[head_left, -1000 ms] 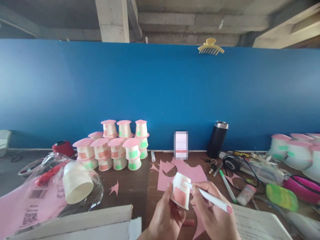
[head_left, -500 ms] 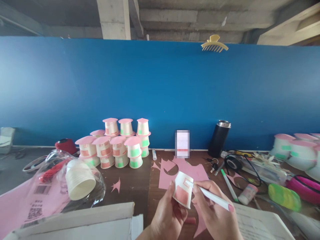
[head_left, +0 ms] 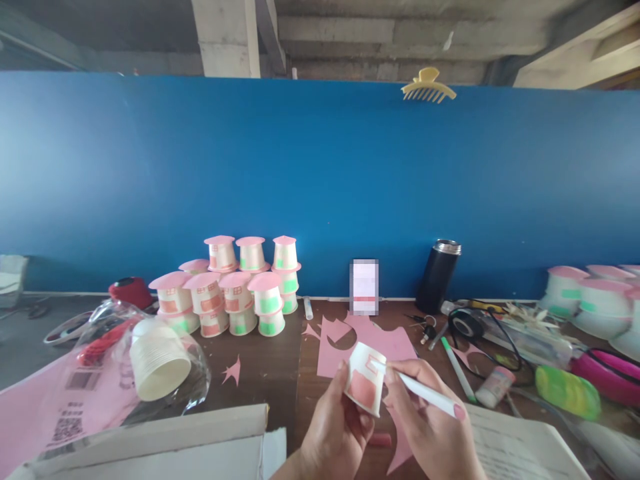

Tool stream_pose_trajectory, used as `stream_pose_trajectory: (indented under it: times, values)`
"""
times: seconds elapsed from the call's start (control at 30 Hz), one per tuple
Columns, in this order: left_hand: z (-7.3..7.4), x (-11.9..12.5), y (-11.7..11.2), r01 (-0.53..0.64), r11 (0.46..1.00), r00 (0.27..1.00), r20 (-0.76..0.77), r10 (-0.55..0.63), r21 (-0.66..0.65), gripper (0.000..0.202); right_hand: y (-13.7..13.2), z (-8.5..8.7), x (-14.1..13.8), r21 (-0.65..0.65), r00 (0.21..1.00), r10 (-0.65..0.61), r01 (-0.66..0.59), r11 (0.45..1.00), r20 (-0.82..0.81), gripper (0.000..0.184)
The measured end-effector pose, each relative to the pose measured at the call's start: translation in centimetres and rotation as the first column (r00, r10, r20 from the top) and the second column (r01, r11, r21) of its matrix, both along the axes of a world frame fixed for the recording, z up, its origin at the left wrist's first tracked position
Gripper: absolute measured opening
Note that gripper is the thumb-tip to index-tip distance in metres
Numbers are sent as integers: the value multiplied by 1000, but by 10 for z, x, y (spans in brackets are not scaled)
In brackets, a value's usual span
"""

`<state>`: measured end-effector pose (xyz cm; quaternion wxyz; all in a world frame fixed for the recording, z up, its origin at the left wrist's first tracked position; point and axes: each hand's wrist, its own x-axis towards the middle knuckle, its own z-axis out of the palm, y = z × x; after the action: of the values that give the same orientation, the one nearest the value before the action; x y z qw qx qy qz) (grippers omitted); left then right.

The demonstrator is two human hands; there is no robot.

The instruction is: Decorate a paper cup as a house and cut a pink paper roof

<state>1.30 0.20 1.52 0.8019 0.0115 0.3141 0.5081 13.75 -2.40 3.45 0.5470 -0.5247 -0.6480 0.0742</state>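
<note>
My left hand (head_left: 334, 430) is closed round an upside-down white paper cup (head_left: 364, 379) that bears a pink door patch and a pink window outline. My right hand (head_left: 429, 425) grips a white pen with a pink cap (head_left: 425, 394), and its tip touches the window outline on the cup. Both hands hover over the brown table, above a cut sheet of pink paper (head_left: 370, 343).
Finished cup houses with pink roofs (head_left: 235, 287) are stacked at the back left, more (head_left: 590, 303) at far right. A bagged sleeve of plain cups (head_left: 157, 360) lies left, a cardboard box (head_left: 145, 443) in front. A black flask (head_left: 437, 277), tape roll (head_left: 465, 327), green marker (head_left: 457, 370) and glue bottle (head_left: 493, 388) stand right.
The cup and pen stay together in my hands with only slight shifts. The view has drifted a little to the left.
</note>
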Motion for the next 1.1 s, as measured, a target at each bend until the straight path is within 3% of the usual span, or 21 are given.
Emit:
stream_pose_trajectory:
  times: [0.57, 1.1]
  values:
    - [-5, -2, 1, -21, 999, 999, 45, 19, 40, 21, 0, -1, 2, -9, 1000, 8, -8, 1000, 23, 15]
    - [1, -3, 2, -52, 999, 998, 22, 52, 0, 23, 2, -1, 3, -6, 999, 14, -14, 1000, 39, 16]
